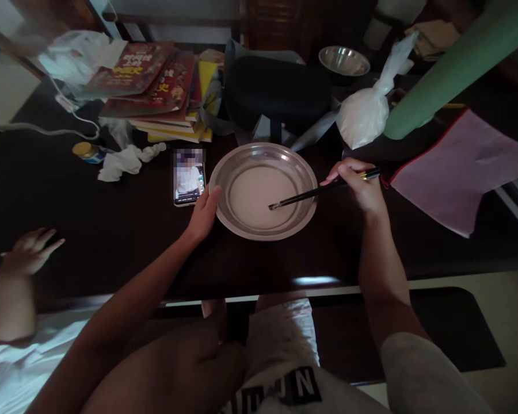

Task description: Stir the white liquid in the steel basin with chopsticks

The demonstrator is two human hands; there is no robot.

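A wide metal basin [264, 231] stands on the dark table in front of me, with a pale, whitish mixture [259, 187] in its bottom. My left hand [205, 214] grips the basin's left rim, thumb on the upper edge and fingers partly hidden below it. In my right hand [362, 187] are black chopsticks [308, 195] with gold-banded ends, slanting over the right rim. Their whitish-coated tips reach the mixture. Just left of the basin lies a phone [189, 178] with its screen lit.
Stacked books [151, 86], crumpled tissue [127, 162] and a small jar [87, 152] are at left. Behind the basin sit a black case [278, 86] and a knotted bag of white powder [362, 118]. A pink cloth pouch [453, 172] lies right. Another person's hand [32, 250] rests far left.
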